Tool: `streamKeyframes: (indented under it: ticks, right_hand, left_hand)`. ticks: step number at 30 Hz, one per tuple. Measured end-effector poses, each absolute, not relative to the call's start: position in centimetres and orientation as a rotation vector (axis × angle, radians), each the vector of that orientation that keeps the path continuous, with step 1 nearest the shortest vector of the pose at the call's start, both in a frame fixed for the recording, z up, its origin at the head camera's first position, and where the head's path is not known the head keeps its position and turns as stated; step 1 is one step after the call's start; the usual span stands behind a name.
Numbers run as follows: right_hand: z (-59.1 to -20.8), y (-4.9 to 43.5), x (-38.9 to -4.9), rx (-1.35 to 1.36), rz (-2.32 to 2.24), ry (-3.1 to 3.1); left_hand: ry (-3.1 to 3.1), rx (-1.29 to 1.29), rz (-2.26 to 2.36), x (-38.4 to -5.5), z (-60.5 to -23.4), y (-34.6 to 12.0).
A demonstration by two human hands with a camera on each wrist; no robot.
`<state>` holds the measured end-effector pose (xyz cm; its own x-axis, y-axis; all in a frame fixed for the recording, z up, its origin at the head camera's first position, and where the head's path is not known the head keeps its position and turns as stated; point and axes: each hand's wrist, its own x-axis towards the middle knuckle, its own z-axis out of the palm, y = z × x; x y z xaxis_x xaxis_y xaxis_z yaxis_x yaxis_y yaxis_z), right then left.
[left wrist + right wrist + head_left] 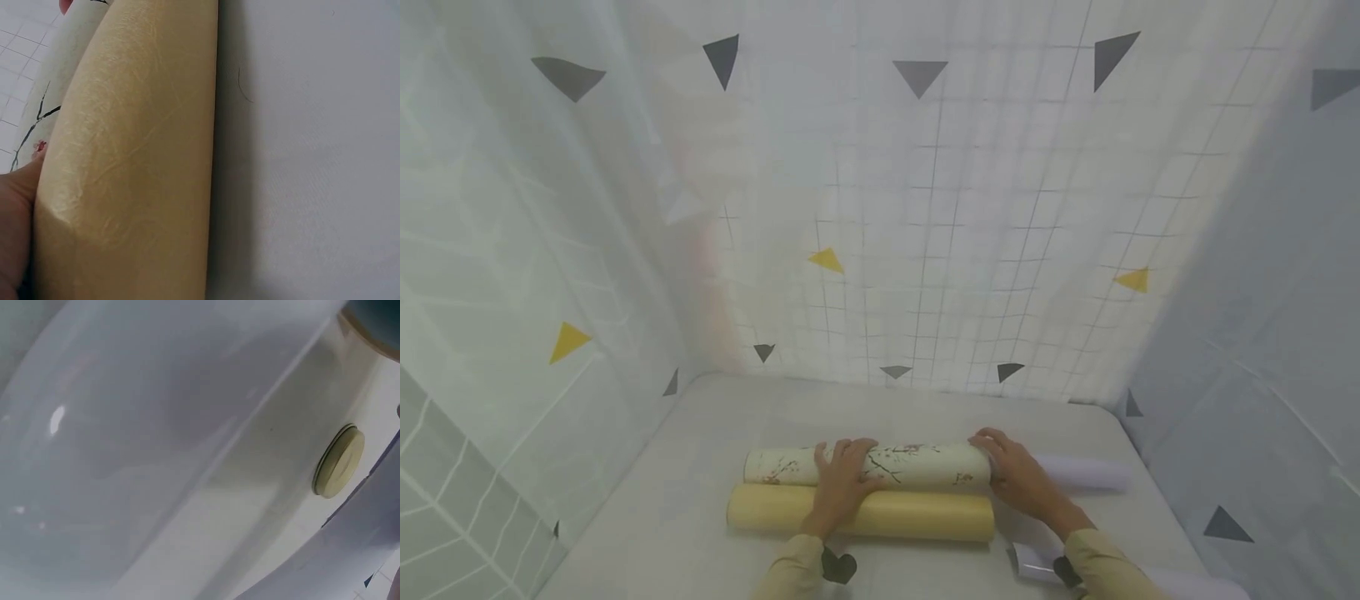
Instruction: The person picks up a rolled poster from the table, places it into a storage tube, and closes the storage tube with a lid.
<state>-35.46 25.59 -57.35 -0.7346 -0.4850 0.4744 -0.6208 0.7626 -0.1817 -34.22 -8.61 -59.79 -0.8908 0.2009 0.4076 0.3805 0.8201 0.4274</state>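
A pale wallpaper roll (925,467) printed with dark branches and small red blossoms lies crosswise on the white surface. My left hand (842,482) grips it left of its middle, fingers over the top and thumb on the near side. At the roll's right end, my right hand (1021,479) holds it with bent fingers. Directly in front lies a yellow roll (917,517), beneath my left wrist. In the left wrist view this yellow roll (131,150) fills much of the picture, with part of the left hand (14,228) at the edge.
A lilac-white roll (1086,472) lies right of my right hand. Another glossy white roll (1033,562) passes under my right forearm. The right wrist view shows a round, yellowish lid-like piece (340,462) on the surface. White sheeting (880,208) with triangles hangs behind and at both sides.
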Motion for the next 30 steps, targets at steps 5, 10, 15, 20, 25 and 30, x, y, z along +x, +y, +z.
streamKeyframes:
  ticks: [5, 10, 15, 20, 25, 30]
  right_hand:
    - [-58.0, 26.8, -35.4, 0.884, 0.372, -2.475]
    - [-58.5, 28.8, -35.5, 0.764, 0.255, -2.425]
    - [-58.5, 30.2, -35.0, 0.473, 0.132, -2.456]
    - [-57.9, 30.0, -34.5, 0.359, 0.131, -2.45]
    - [-57.7, 29.6, -34.3, 0.347, 0.156, -2.512]
    - [-58.0, 29.4, -34.5, 0.401, 0.14, -2.531]
  left_hand:
    - [-2.658, -0.425, -0.753, -34.2, -60.1, -8.7]
    - [-2.668, -0.405, -0.764, -34.4, -60.3, -8.7]
    - [-2.634, -0.418, -0.797, -34.7, -60.7, -8.6]
    - [-2.651, -0.414, -0.751, -35.2, -61.4, -8.8]
    - [-2.651, -0.425, -0.75, -35.0, -61.4, -8.7]
    - [-2.622, -0.437, -0.796, -34.7, -61.0, -8.7]
